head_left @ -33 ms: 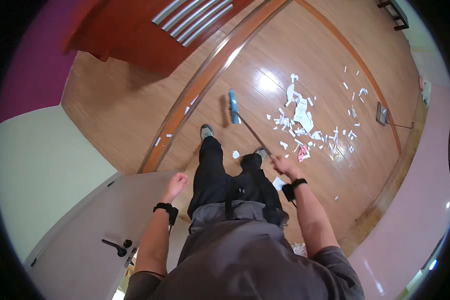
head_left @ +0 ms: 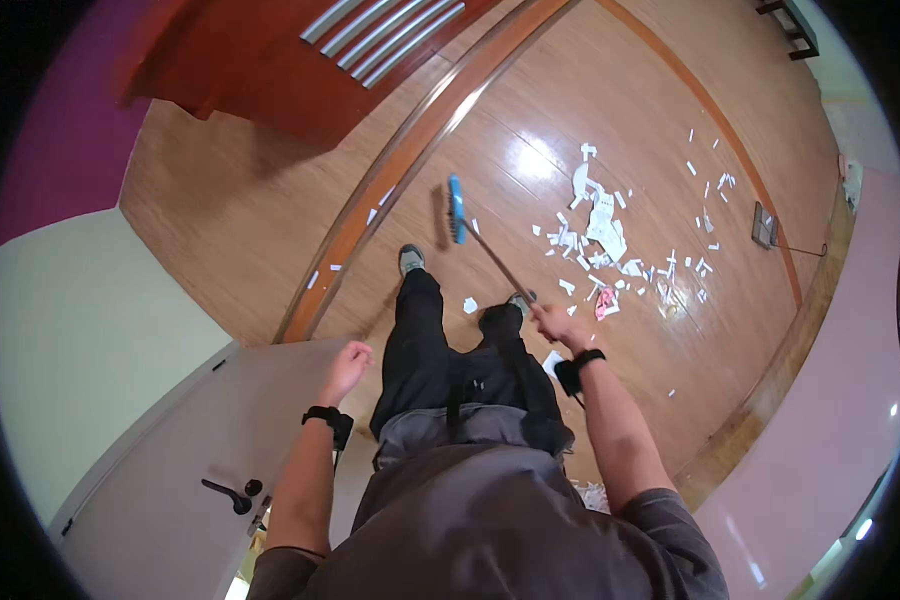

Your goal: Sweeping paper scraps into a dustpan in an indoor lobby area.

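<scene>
My right hand (head_left: 562, 328) is closed around the brown handle of a broom (head_left: 498, 262). The handle slants away to the upper left and ends in a blue head with dark bristles (head_left: 456, 210), just off the floor or lightly on it; I cannot tell which. My left hand (head_left: 346, 370) hangs over the door side, fingers loosely bent, holding nothing. Scattered paper scraps (head_left: 570, 240) lie right of the broom head, with larger white sheets (head_left: 604, 224) and a pink crumpled piece (head_left: 604, 300) among them.
A long-handled dustpan (head_left: 765, 226) lies at the right near the pink wall (head_left: 850, 330). An orange floor strip (head_left: 410, 140) with a few scraps runs past a red cabinet (head_left: 260, 70). The grey door (head_left: 180, 450) stands at lower left. More scraps (head_left: 592, 496) lie beside my right hip.
The broom head has shifted slightly to the left and away from me, and my right hand has moved a little left with it. The paper pieces look unmoved.
</scene>
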Demonstrator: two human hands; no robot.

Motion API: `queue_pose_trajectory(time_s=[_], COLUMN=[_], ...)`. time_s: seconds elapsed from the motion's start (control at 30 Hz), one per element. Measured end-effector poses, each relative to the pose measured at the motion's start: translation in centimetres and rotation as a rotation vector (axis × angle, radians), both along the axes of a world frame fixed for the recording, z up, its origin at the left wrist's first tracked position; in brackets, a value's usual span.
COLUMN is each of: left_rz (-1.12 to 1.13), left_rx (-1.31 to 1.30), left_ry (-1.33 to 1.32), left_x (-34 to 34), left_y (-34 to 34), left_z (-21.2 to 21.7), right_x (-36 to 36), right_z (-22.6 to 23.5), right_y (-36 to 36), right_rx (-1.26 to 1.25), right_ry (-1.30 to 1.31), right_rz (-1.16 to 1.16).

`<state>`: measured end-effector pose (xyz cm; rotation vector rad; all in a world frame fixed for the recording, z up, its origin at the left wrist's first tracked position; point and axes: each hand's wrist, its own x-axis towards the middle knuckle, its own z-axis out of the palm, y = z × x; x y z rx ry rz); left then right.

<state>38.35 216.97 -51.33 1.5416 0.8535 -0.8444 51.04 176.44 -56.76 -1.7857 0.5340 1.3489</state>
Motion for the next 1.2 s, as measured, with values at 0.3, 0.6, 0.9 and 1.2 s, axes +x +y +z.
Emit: queue_pose_trajectory(time_s=[0.3,0.6,0.9,1.2], left_rz=[-0.169,-0.407,-0.27,-0.462], left_rx=[0.069,0.085,-0.027,0.15], left_ry=[0.085,0.067,-0.126,0.126], left_x=[0.8,6.5,6.9,-13.0], left_y=[3.3,6.4,-0.9,-4.2], left_z=[2.7,-1.4,1.7,7.0], right_x=[-2.9,-12.8,-20.7,-25.4], right_z=[-11.0,-0.8,4.0,-9.8], right_y=[0.8,-13.8,-12.2,-11.8], right_rx=[-0.148,-0.63,-0.411,-0.214], right_ry=[-0.066,-0.05,-0.037,-0.11], right_rz=[0.026,-0.005,0.207,0.406])
